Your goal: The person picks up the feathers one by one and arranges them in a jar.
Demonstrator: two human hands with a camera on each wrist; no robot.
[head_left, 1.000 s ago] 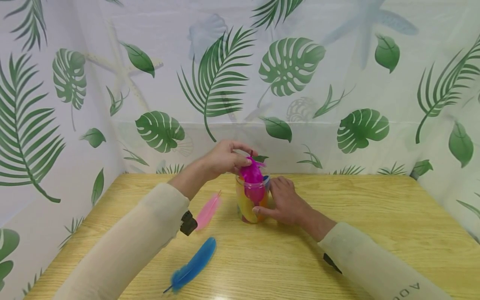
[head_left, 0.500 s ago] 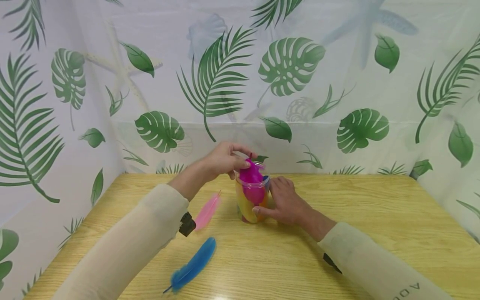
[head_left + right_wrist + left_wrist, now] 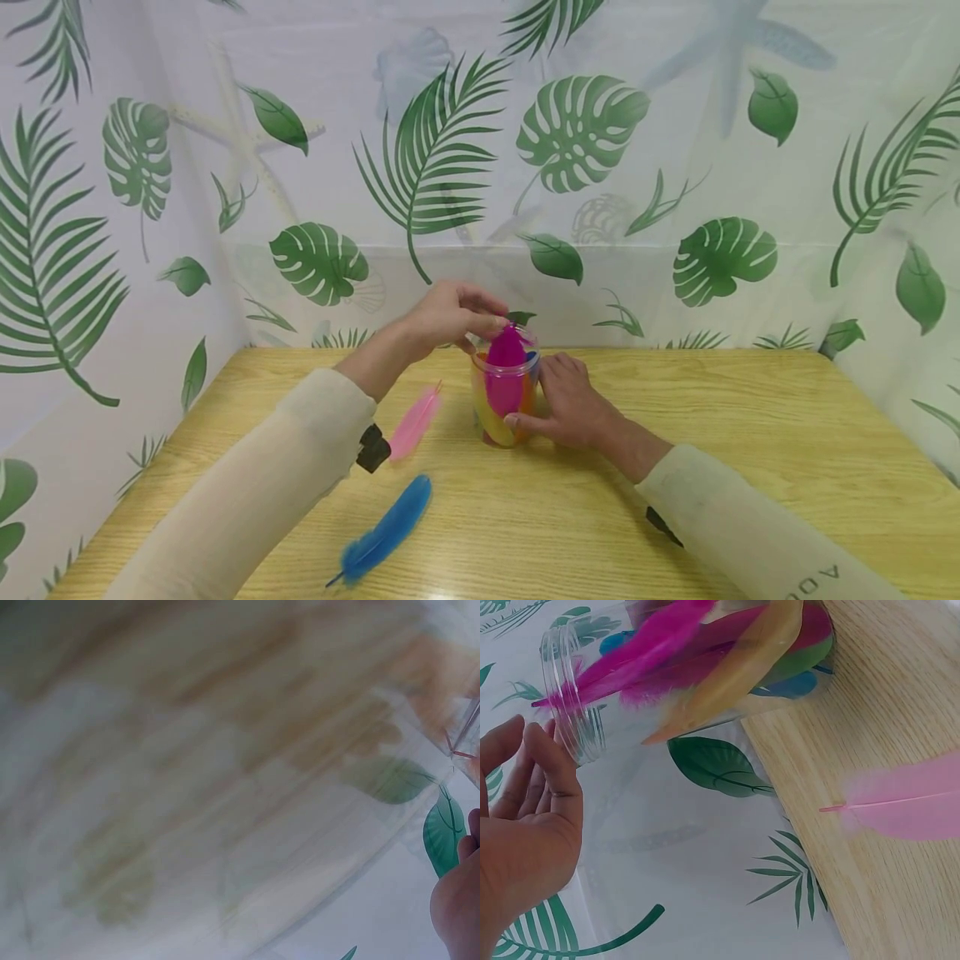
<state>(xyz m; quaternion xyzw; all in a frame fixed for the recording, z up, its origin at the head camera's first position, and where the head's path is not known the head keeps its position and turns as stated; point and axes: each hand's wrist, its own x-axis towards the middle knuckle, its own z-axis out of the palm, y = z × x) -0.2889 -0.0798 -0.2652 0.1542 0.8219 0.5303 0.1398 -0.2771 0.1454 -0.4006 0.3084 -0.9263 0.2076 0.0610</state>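
A clear plastic jar [image 3: 483,367] stands upright near the back of the table, with several coloured feathers inside. A magenta feather [image 3: 506,375] leans in it, quill up, its tip poking past the threaded mouth [image 3: 577,739] in the left wrist view. My left hand [image 3: 448,318] hovers at the rim; its thumb and loosely bent fingers [image 3: 551,757] sit just off that quill tip, holding nothing. My right hand [image 3: 566,408] grips the jar from the right, thumb in front, other fingers partly hidden behind. The right wrist view is mostly blurred, with a bit of that hand [image 3: 457,896] at its edge.
A pink feather [image 3: 415,422] lies left of the jar, and a blue feather [image 3: 386,531] lies nearer the front of the wooden table [image 3: 735,433]. Behind the table's back edge hangs a leaf-printed white curtain [image 3: 645,283].
The magenta feather has sunk lower into the jar and straightened. My left hand has released its quill at the rim. The right hand keeps its place on the jar.
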